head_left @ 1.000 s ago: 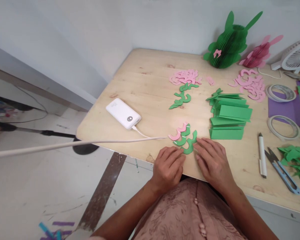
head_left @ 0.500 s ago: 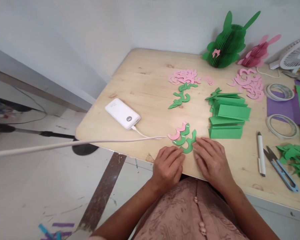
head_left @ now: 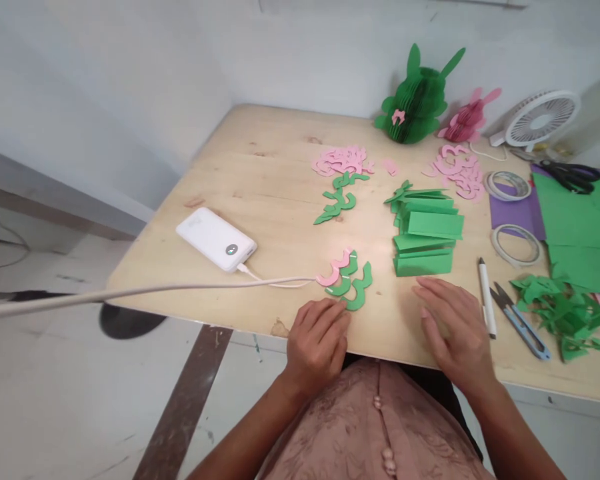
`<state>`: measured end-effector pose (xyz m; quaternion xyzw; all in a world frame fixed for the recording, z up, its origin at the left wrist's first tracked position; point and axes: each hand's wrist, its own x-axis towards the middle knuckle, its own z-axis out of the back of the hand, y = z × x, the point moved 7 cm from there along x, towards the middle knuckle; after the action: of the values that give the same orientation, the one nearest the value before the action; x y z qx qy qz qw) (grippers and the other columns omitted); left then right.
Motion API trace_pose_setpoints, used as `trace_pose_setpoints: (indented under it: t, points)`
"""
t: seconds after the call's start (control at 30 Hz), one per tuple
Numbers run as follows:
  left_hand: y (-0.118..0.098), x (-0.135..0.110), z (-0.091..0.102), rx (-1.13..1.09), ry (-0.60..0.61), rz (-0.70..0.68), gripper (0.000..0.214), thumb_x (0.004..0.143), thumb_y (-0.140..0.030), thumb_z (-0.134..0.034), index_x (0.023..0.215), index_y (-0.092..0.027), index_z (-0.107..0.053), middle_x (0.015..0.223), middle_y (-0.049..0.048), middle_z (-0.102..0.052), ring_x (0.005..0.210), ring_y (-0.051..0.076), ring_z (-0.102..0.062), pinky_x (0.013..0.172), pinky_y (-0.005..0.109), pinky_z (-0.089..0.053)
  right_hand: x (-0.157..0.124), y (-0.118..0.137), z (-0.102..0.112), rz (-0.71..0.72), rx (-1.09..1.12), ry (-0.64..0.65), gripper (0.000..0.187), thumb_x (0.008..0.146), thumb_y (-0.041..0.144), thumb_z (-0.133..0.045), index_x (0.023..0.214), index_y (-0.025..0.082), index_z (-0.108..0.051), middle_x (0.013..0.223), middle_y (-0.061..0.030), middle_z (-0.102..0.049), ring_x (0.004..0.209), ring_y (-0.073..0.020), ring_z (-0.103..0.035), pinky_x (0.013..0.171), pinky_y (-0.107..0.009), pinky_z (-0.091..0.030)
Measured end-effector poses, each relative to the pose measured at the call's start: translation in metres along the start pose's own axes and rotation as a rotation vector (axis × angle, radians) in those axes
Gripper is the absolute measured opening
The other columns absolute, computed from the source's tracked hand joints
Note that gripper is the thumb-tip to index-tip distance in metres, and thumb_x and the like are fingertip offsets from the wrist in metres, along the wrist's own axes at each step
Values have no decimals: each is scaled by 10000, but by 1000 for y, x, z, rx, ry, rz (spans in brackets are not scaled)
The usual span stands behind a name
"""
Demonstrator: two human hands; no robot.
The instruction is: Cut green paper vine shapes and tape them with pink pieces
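Note:
My left hand (head_left: 317, 343) rests at the table's front edge, its fingers curled together and their undersides hidden. The fingertips lie close by a green curved paper piece (head_left: 359, 293); whether they touch it I cannot tell. Behind that piece lie a second green curved piece (head_left: 339, 288) and a pink scalloped paper piece (head_left: 333, 270), both with pale strips on them. To the right, my right hand (head_left: 455, 327) is open and holds nothing, thumb apart from the fingers. Just beyond it stands a row of folded green paper strips (head_left: 430, 230).
A white power bank (head_left: 215, 237) with a cable lies left. Pink cut-outs (head_left: 340, 161) and green cut-outs (head_left: 337, 200) lie farther back. On the right are a pen (head_left: 487, 297), thread snips (head_left: 523, 323), a tape roll (head_left: 516, 245) and green scraps (head_left: 565, 317). Behind stands a green paper rabbit (head_left: 417, 103).
My right hand has moved right, away from the green curved pieces. My left hand stays close to them. The view has turned rightward, showing more of the green paper and black-handled scissors.

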<state>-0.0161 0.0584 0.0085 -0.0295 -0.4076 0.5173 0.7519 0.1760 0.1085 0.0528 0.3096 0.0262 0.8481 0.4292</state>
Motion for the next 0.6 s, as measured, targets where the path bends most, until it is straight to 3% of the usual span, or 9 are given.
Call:
trace_pose_setpoints:
  t: [0.2, 0.27, 0.4, 0.6]
  points:
    - [0, -2, -1, 2, 7, -1, 260, 793, -67, -518, 1008, -159, -633, 1063, 115, -704, 1023, 259, -613, 874, 441, -474, -30, -63, 54, -161, -314, -150, 397, 829, 112, -598, 1206, 232, -628, 1107, -113, -703, 1043, -289, -655, 934, -434, -474]
    - [1, -2, -1, 3, 10, 2, 258, 798, -67, -519, 1008, -164, -632, 1068, 112, -703, 1023, 258, -613, 873, 440, -474, -42, -84, 70, -126, -406, -192, 389, 796, 130, -650, 1169, 240, -663, 1001, -99, -740, 912, -268, -701, 845, -374, -505]
    - [0, -2, -1, 0, 0, -17, 270, 787, -45, -536, 1017, -153, -626, 1063, 117, -704, 1021, 264, -609, 866, 442, -475, -64, -128, 96, -210, -585, -187, 238, 808, 219, -648, 1033, 204, -724, 850, -103, -751, 790, -247, -713, 644, -366, -468]
    - [-1, -1, 0, 12, -9, -27, 252, 782, -37, -551, 997, -145, -627, 1054, 121, -704, 1011, 267, -609, 858, 439, -477, -66, -137, 108, -190, -814, -117, 201, 852, 318, -550, 876, 190, -703, 761, -67, -728, 710, -231, -681, 602, -330, -439]
